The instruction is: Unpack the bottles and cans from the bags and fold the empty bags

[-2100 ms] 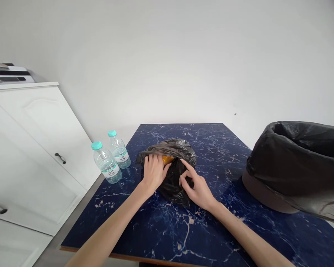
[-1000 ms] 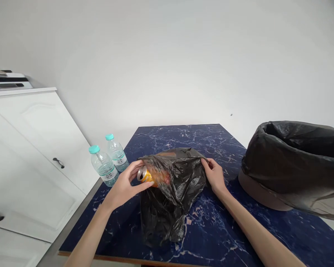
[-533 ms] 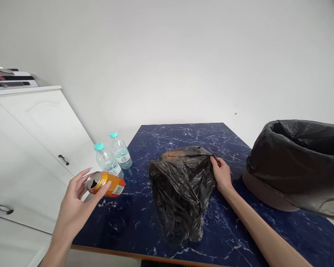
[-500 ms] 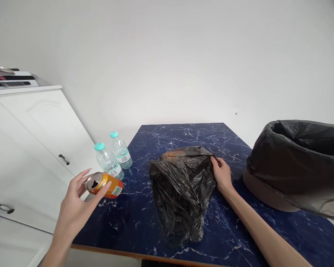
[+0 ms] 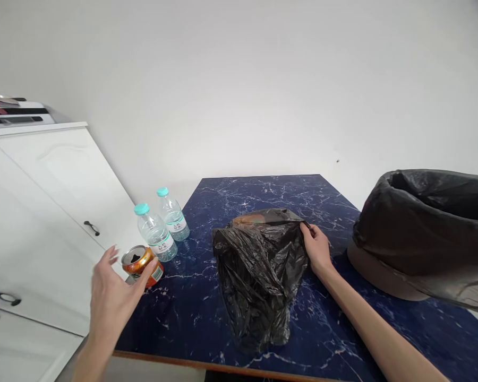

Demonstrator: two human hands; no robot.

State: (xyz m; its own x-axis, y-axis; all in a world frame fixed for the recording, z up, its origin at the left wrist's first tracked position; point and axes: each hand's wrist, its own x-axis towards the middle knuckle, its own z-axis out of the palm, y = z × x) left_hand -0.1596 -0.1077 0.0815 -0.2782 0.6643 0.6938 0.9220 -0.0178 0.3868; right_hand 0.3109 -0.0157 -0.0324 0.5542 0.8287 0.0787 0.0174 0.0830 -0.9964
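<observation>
An opened orange drink can (image 5: 143, 264) stands on the table at the left, its top turned a little toward me. My left hand (image 5: 113, 289) is right beside it with fingers spread; the thumb overlaps the can's front in view, and the fingers are off it. My right hand (image 5: 317, 248) pinches the upper right edge of a black plastic bag (image 5: 258, 270) that lies crumpled in the middle of the table. Something orange-brown shows through the bag's thin upper part. Two clear water bottles (image 5: 156, 233) with turquoise caps stand behind the can.
A bin (image 5: 382, 276) lined with black plastic stands on the right of the blue marbled table (image 5: 258, 188). White cabinets (image 5: 63, 196) with dark handles are at the left, with a white-and-black box (image 5: 19, 119) on top. A pale wall (image 5: 263, 90) rises behind.
The can has gone from tilted in my left hand to standing on the table. My left fingers have opened away from it. My right hand and the bag are almost unchanged.
</observation>
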